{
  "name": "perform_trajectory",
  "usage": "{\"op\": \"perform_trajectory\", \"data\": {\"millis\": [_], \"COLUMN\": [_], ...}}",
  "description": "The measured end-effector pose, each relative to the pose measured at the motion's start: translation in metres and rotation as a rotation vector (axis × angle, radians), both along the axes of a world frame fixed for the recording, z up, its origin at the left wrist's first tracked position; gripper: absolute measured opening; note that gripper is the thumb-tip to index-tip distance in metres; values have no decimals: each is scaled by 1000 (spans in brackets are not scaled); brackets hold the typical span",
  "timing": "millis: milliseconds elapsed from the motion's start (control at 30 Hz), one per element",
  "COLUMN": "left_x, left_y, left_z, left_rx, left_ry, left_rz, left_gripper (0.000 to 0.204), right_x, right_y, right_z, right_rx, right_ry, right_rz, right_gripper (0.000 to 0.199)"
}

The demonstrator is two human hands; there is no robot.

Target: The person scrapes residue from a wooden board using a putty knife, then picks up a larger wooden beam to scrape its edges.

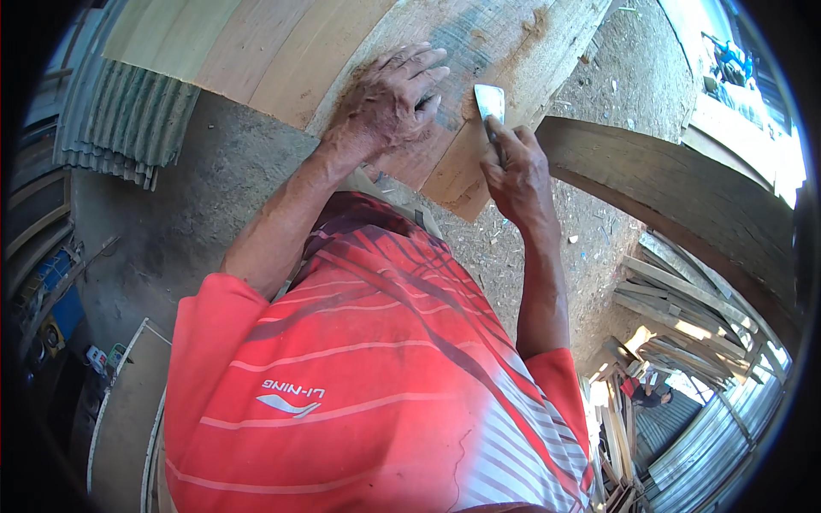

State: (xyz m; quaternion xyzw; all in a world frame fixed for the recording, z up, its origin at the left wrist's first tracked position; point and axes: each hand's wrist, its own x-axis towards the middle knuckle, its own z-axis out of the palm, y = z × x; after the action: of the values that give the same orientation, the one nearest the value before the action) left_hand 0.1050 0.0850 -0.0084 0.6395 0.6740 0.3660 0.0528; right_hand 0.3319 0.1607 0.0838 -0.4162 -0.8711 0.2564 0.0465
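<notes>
Looking down past a red striped shirt (376,368) at a big wooden panel (359,60) propped over a dirt floor (214,197). Left hand (389,103) flat on the wood, fingers spread apart, gripping nothing, just pressing the panel steady. Right hand (516,171) clamped around the handle of a metal scraper (490,103), blade poking up out of the fist and touching the wood just right of the left fingertips. Scraper's long axis runs straight away from the body, blade edge against a grey patch (466,51) on the boards. Right hand clearly the nearer one to the tool. Loose planks (684,316) stacked off to the right, corrugated sheets (128,128) on the left.
</notes>
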Motion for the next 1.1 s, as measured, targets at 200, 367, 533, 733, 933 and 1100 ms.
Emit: {"op": "perform_trajectory", "data": {"millis": [200,367,533,733,933,1100], "left_x": [-3,-4,6,29,42,47], "left_y": [0,-1,-3,-4,-13,-17], "left_z": [-4,-5,-2,-5,-6,-6], "left_rx": [8,-10,-70,-90,-93,-58], "left_ry": [-6,12,143,151,187,94], "left_rz": [-6,-30,-56,-42,-13,8], "left_gripper": [39,42,50,52,48,49], "right_x": [-1,-1,31,59,41,46], "right_y": [8,2,-6,-14,13,32], "right_z": [10,17,27,12,4,2], "right_rx": [-10,-87,23,10,169,130], "right_ry": [-33,-152,-92,-113,-23,6], "right_rz": [-20,49,32,63,263,315], "right_gripper": [39,37,36,41,46,43]}}
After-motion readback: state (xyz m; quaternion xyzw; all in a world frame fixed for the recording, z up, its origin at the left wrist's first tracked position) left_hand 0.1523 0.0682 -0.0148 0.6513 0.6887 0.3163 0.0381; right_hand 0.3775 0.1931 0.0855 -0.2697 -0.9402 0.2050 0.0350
